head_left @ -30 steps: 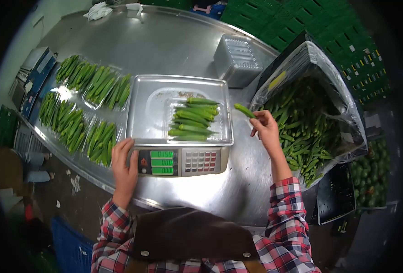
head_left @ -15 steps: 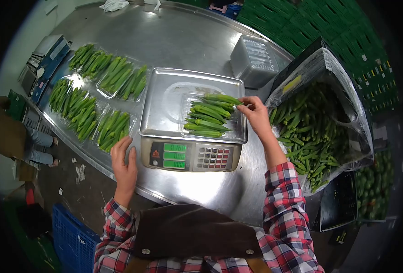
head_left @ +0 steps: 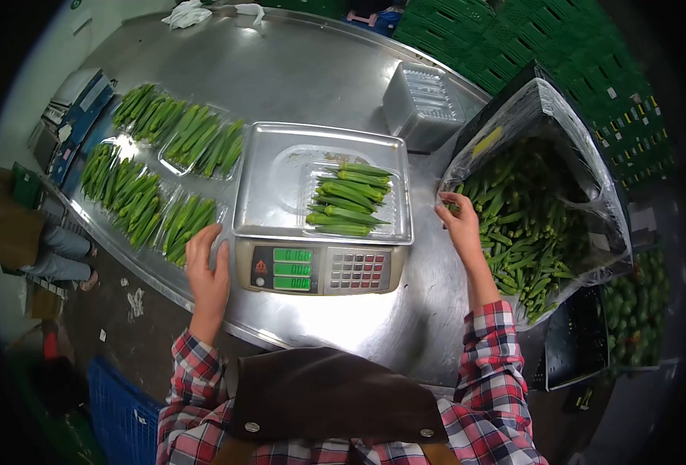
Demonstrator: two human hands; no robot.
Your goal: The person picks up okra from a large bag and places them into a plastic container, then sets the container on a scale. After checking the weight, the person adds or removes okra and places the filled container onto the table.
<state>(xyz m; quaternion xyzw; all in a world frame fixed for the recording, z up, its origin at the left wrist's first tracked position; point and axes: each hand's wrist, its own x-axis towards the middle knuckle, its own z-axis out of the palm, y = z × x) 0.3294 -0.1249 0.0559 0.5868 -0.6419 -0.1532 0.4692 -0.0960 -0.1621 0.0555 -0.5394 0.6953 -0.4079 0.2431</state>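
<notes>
Green okra pods (head_left: 351, 199) lie in a clear plastic tray (head_left: 392, 213) on the metal pan (head_left: 269, 186) of a scale, whose display (head_left: 293, 269) is lit green. My right hand (head_left: 461, 221) is at the left edge of a plastic-lined crate (head_left: 467, 155) of loose okra (head_left: 521, 240), fingers bent; whether a pod is between them is too small to tell. My left hand (head_left: 207, 267) holds nothing, its fingers apart, left of the display and beside a filled okra tray (head_left: 188, 225).
More filled okra trays (head_left: 130, 190) stand on the left of the metal table (head_left: 281, 62). Stacked empty plastic trays (head_left: 423, 105) stand behind the scale. Green crates (head_left: 467, 35) are at the back right. Another person (head_left: 56, 248) stands at the far left.
My right hand has let go of the okra on the scale and moved right to the crate. My left hand has stayed nearly in place. The view has shifted slightly.
</notes>
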